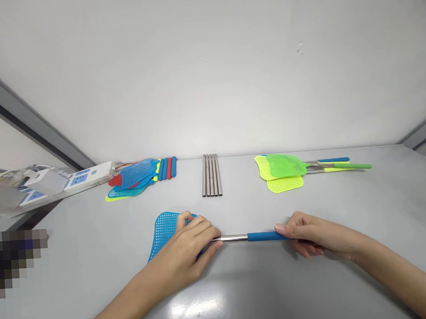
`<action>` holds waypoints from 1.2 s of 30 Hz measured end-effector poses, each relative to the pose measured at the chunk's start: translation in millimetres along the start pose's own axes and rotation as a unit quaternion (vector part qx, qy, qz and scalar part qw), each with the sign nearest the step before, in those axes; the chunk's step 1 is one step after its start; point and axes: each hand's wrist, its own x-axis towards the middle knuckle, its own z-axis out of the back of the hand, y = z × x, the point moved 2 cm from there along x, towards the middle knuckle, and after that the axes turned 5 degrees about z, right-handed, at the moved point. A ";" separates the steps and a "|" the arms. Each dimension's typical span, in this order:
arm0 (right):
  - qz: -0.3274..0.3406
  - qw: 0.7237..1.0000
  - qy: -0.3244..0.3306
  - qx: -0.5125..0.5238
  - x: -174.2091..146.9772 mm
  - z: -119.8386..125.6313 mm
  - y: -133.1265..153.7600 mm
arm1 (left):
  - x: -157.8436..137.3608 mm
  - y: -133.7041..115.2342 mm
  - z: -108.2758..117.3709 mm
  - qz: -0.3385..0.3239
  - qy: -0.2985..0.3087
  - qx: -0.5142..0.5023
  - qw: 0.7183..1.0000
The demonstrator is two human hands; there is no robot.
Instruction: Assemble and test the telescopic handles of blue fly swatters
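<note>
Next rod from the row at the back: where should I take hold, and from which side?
Take the rightmost rod of the row by its near end, from above. The rods lie flat and touching, so only the outer side and the ends leave room for fingers.

Perforated plastic swatter head (165,232), shiny metal rod (234,237)

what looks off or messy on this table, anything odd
Nothing looks damaged or spilled. The pile of swatter heads at the back left is fanned out loosely, while the metal rods lie in a neat row. The left hand and right hand hold a blue swatter.
</note>
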 end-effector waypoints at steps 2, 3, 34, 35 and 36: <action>0.003 1.000 0.000 0.002 0.5 -0.1 0.3 | -0.3 0.3 -0.4 0.004 0.005 -0.006 1.000; 0.004 1.000 -0.001 0.003 0.9 -0.1 0.3 | -0.4 0.4 -0.6 0.006 0.007 -0.008 1.000; -0.021 0.999 -0.023 0.027 1.4 -1.6 1.0 | 1.9 0.8 -0.8 0.022 0.038 -0.023 0.999; -0.021 0.999 -0.023 0.029 1.5 -1.5 0.6 | 2.0 0.7 -0.6 0.021 0.038 -0.023 0.999; -0.021 0.999 -0.022 0.030 1.6 -1.3 0.3 | 2.0 0.7 -0.4 0.020 0.036 -0.024 0.999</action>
